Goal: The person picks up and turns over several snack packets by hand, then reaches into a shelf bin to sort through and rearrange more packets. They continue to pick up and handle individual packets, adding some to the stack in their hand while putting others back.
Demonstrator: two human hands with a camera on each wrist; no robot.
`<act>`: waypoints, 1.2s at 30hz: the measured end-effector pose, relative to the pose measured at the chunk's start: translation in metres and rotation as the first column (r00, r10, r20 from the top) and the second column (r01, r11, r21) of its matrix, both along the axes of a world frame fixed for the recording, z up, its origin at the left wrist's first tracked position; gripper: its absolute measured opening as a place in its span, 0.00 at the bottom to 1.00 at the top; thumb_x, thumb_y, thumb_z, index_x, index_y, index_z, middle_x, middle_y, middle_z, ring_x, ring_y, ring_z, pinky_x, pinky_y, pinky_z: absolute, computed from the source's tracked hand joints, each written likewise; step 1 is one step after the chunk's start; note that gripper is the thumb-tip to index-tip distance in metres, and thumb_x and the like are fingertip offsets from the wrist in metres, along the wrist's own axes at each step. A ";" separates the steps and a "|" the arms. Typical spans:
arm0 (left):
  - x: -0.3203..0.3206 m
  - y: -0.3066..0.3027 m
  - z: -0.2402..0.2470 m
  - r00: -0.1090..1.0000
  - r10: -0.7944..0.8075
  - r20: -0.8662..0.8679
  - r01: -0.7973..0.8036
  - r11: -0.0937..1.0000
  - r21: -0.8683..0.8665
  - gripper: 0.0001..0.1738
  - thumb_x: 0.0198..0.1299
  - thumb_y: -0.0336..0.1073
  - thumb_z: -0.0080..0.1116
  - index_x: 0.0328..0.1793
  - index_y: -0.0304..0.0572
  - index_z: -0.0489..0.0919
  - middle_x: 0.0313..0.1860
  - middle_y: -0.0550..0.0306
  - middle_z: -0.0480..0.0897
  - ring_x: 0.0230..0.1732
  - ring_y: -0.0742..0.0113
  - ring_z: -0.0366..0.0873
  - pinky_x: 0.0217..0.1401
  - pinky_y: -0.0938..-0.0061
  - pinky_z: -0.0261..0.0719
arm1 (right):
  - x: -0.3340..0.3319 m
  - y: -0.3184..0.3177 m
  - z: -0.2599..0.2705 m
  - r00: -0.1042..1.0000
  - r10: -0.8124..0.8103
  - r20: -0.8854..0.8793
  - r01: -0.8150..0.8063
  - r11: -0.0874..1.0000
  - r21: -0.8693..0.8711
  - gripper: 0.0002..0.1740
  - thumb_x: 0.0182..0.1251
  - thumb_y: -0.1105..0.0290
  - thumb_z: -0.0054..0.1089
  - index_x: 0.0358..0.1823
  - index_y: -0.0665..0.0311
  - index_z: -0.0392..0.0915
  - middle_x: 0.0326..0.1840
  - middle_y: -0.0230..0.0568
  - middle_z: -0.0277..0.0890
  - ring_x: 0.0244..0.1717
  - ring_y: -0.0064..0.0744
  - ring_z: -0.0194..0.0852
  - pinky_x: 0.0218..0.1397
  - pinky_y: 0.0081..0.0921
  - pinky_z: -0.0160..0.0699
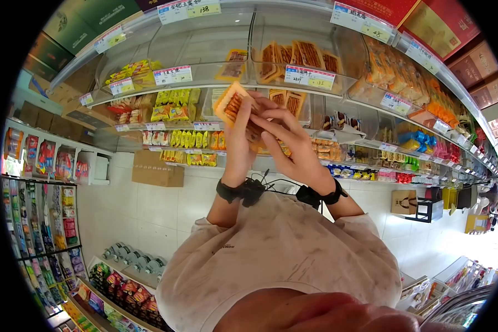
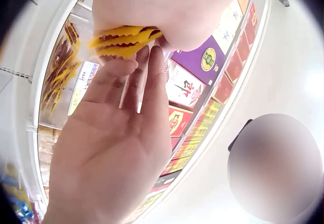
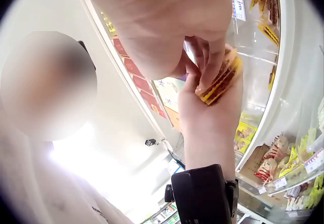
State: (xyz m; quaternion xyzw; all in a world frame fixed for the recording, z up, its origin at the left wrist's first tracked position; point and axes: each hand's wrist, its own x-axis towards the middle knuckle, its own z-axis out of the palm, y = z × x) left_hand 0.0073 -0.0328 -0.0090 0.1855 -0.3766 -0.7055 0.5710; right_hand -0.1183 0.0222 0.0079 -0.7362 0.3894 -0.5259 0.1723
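Both hands are raised in front of a snack shelf around a stack of thin yellow-orange snack packets [image 1: 231, 104]. My left hand [image 1: 239, 138] holds the stack from behind, its fingers lying fairly straight along the packets [image 2: 124, 37] in the left wrist view. From the right, my right hand [image 1: 290, 141] curls its fingers over the edge of the packets [image 3: 221, 80]. In the right wrist view the right hand [image 3: 162, 21] sits above the left hand [image 3: 207, 118]. Both wrists wear black bands with cameras.
Clear plastic bins [image 1: 293, 55] of similar packets line the shelves, with price tags [image 1: 309, 76] on their fronts. Red gift boxes [image 1: 442, 22] fill the top shelf. A cardboard box [image 1: 156, 169] stands on the tiled floor, and hanging-goods racks [image 1: 44, 210] are at the left.
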 end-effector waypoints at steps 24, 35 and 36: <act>0.008 0.005 -0.005 0.995 0.096 0.004 -0.096 0.995 -0.007 0.08 0.72 0.37 0.56 0.44 0.38 0.76 0.23 0.62 0.72 0.23 0.75 0.66 0.28 0.78 0.62 | -0.148 -0.160 0.023 0.857 -0.251 -0.451 0.439 0.813 0.382 0.50 0.53 0.42 0.76 0.68 0.73 0.75 0.67 0.58 0.77 0.66 0.49 0.78 0.68 0.33 0.76; 0.007 0.010 -0.002 0.988 0.131 0.080 -0.130 0.991 -0.025 0.11 0.72 0.39 0.56 0.48 0.38 0.77 0.27 0.61 0.75 0.26 0.73 0.71 0.30 0.78 0.66 | -0.136 -0.147 0.051 0.823 -0.282 -0.493 0.487 0.798 0.356 0.27 0.70 0.63 0.64 0.65 0.73 0.77 0.51 0.54 0.85 0.48 0.41 0.84 0.53 0.30 0.81; 0.008 0.011 -0.002 0.987 0.130 0.090 -0.129 0.992 -0.017 0.11 0.71 0.39 0.56 0.49 0.38 0.76 0.28 0.60 0.75 0.27 0.72 0.72 0.31 0.77 0.68 | -0.137 -0.147 0.045 0.853 -0.316 -0.416 0.447 0.853 0.269 0.26 0.71 0.63 0.63 0.64 0.72 0.77 0.49 0.53 0.85 0.45 0.38 0.83 0.50 0.30 0.80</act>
